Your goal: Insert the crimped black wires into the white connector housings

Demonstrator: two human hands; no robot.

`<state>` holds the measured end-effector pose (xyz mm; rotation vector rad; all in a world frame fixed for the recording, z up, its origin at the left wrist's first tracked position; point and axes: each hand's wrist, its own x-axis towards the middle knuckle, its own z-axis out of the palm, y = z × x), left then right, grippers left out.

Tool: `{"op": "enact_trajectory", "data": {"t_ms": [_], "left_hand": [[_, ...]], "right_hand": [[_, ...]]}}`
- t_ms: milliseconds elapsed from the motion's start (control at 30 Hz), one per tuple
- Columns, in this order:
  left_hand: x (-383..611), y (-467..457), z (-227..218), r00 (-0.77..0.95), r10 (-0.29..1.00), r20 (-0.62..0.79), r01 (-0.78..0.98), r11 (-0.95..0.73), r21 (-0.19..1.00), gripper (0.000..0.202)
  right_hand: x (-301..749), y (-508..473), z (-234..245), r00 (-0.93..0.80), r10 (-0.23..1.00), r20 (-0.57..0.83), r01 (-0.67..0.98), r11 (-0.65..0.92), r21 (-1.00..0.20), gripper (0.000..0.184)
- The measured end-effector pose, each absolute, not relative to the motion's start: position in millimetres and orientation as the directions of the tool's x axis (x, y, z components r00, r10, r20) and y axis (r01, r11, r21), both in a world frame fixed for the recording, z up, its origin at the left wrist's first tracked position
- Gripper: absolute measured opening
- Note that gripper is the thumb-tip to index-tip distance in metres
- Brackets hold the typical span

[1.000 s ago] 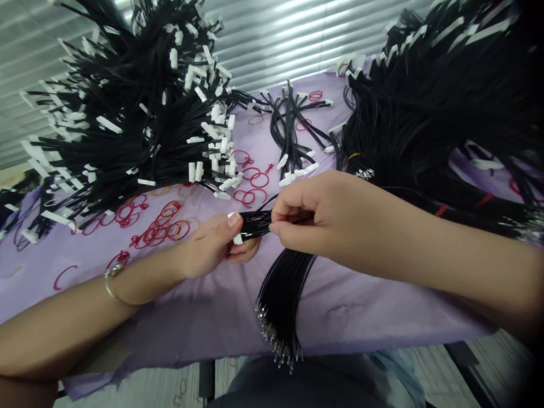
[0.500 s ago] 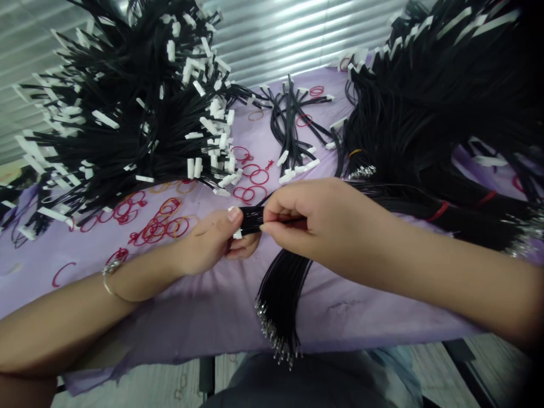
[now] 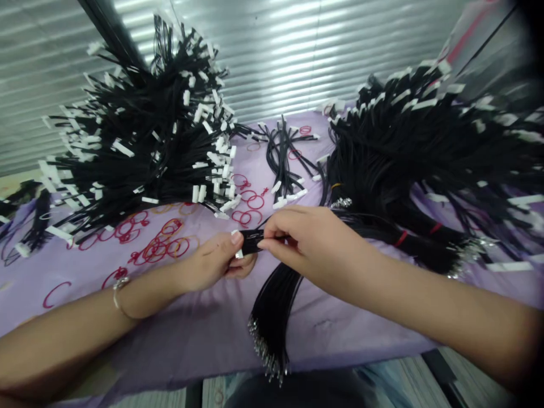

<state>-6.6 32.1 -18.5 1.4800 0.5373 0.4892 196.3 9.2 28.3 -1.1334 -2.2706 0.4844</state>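
Observation:
A short flat bundle of black wires [image 3: 251,241] is stretched between my two hands. My left hand [image 3: 223,255], with a bracelet at the wrist, is closed on its white connector end, the thumb on top. With thumb and fingertips pinched, my right hand [image 3: 293,235] grips the same wires just to the right. Below my right hand hangs a fan of black wires [image 3: 274,317] with bare metal terminals at the lower tips; whether it joins the held bundle is hidden by the hand.
Heaped at the left are black wires with white connectors [image 3: 148,147]; another large pile [image 3: 382,147] fills the right. Red rubber bands [image 3: 159,246] lie scattered on the purple cloth [image 3: 340,317]. Several loose wires [image 3: 280,158] lie at the back middle, before a metal shutter [image 3: 289,56].
The view has tilted up, so the piles and both hands appear lower and more of the shutter shows. Both hands keep their hold on the wires, with little other movement.

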Motion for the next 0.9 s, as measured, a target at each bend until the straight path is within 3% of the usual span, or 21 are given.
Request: {"op": "enact_trajectory", "data": {"t_ms": [100,167,233,300,367,433,533,667,800,867,900], "left_hand": [[-6,34,-17,0.789,0.614,-0.016,-0.017,0.049,0.999,0.053],[-6,34,-17,0.785,0.62,-0.003,-0.051,0.07,0.996,0.054],[-6,33,-17,0.785,0.62,0.007,-0.08,0.089,0.993,0.055],[-6,32,-17,0.786,0.618,0.02,-0.103,0.099,0.99,0.055],[-7,30,-18,0.782,0.622,0.047,-0.128,0.087,0.988,0.055],[-6,30,-20,0.769,0.636,0.062,-0.161,0.098,0.982,0.055],[-5,30,-20,0.747,0.661,0.064,-0.213,0.147,0.966,0.055],[-2,31,-18,0.745,0.662,0.085,-0.205,0.106,0.973,0.057],[-4,28,-13,0.714,0.684,0.148,-0.186,-0.018,0.982,0.052],[-6,23,-5,0.75,0.641,0.161,-0.07,-0.165,0.984,0.036],[-5,19,1,0.813,0.556,0.172,0.07,-0.385,0.92,0.039]], "right_hand": [[208,14,37,-0.514,0.764,0.39,0.604,0.645,-0.467,0.015],[218,18,43,-0.54,0.72,0.436,0.612,0.692,-0.383,0.048],[229,24,48,-0.605,0.721,0.338,0.656,0.691,-0.303,0.073],[239,32,53,-0.631,0.765,0.128,0.725,0.64,-0.256,0.064],[246,39,56,-0.637,0.771,-0.022,0.746,0.609,-0.268,0.04],[250,44,58,-0.683,0.728,-0.064,0.704,0.632,-0.323,0.023],[252,47,57,-0.737,0.674,-0.058,0.645,0.674,-0.361,0.011],[253,48,54,-0.709,0.704,-0.034,0.663,0.651,-0.37,0.011],[261,51,59,-0.6,0.799,0.038,0.719,0.56,-0.411,0.023],[268,54,65,-0.557,0.826,0.084,0.732,0.536,-0.42,0.031],[272,55,68,-0.559,0.825,0.089,0.73,0.54,-0.419,0.035]]}}
